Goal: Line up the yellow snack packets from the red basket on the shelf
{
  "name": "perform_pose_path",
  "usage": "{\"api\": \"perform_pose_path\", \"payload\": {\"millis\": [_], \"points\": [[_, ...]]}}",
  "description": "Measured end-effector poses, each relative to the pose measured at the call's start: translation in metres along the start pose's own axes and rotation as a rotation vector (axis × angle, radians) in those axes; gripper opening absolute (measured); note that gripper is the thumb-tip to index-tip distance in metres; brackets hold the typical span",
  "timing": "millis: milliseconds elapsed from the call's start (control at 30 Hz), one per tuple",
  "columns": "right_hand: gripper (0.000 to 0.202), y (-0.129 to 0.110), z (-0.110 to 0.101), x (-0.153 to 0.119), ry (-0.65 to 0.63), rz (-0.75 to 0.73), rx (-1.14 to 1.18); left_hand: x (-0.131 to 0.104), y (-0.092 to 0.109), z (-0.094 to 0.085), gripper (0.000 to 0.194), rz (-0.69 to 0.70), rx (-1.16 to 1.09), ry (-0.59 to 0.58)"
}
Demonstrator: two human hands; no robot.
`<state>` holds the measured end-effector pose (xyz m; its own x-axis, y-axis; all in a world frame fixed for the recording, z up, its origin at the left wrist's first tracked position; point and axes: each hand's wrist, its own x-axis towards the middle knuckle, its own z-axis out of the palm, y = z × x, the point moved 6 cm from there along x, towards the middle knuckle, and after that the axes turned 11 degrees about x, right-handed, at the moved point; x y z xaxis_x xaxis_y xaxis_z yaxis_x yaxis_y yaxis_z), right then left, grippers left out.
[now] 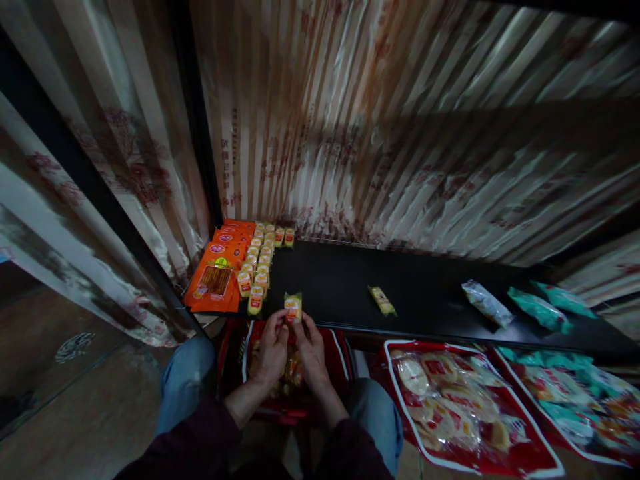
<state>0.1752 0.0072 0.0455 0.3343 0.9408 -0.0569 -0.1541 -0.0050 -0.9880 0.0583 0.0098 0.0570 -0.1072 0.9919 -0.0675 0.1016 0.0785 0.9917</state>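
Note:
Both of my hands meet at the front edge of the black shelf (pixel 330 280), holding one small yellow snack pack (pixel 293 306) upright between the fingertips. My left hand (pixel 273 353) pinches its left side, and my right hand (pixel 311 353) grips it from below and the right. Under my wrists is a red bag with a white rim (pixel 246 353), with more small packs inside, partly hidden by my hands. To the left on the shelf, rows of matching yellow packs (pixel 256 300) stand beside a line of overlapping orange snack bags (pixel 217 273).
A single yellow pack (pixel 383 301) lies mid-shelf. Farther right are a silvery packet (pixel 487 303) and teal packets (pixel 539 310). Below the shelf, a red bin of round wrapped snacks (pixel 537 440) sits beside another bin (pixel 595 457). Black posts (pixel 193 107) and a patterned curtain (pixel 350 133) enclose the shelf.

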Motion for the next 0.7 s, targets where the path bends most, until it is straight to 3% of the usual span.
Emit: {"api": "perform_pose_path", "payload": {"millis": [267,500,700], "points": [[0.044,0.005,0.005,0.047,0.058,-0.054,0.009,0.036,0.004,0.007,0.035,0.005,0.029,0.031],[0.035,0.02,0.012,0.09,0.019,-0.109,-0.05,0.069,0.005,0.016,0.036,0.032,0.12,0.13],[0.033,0.027,0.019,0.122,0.058,-0.123,-0.074,0.1,0.008,0.031,0.033,-0.016,0.195,0.17]]}}
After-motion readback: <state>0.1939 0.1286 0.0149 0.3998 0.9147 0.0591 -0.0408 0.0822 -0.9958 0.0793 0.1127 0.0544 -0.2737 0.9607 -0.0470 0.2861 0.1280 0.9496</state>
